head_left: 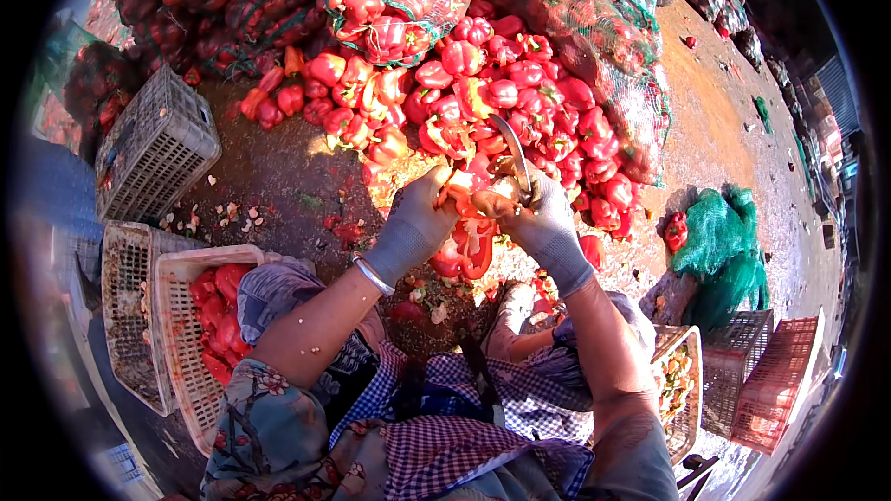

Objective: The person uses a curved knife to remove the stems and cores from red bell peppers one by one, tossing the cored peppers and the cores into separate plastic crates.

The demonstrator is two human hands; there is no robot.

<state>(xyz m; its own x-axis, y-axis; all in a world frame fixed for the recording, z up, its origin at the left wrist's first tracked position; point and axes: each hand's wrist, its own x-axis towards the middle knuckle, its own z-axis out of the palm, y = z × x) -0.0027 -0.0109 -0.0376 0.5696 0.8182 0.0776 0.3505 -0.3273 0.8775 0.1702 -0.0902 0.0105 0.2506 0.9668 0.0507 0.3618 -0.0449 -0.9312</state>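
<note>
My left hand [413, 223] has its fingers closed round a red pepper [457, 187], held above the ground in front of the pile [483, 102]. My right hand [548, 227] grips a knife [513, 144], blade at the stem. I judge the pepper light, hollow, waxy-slick and easily crushed; best cupped around its shoulders.

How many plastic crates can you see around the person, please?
5: a grey crate upper left, two at lower left, and two at lower right. Others may be hidden.
</note>
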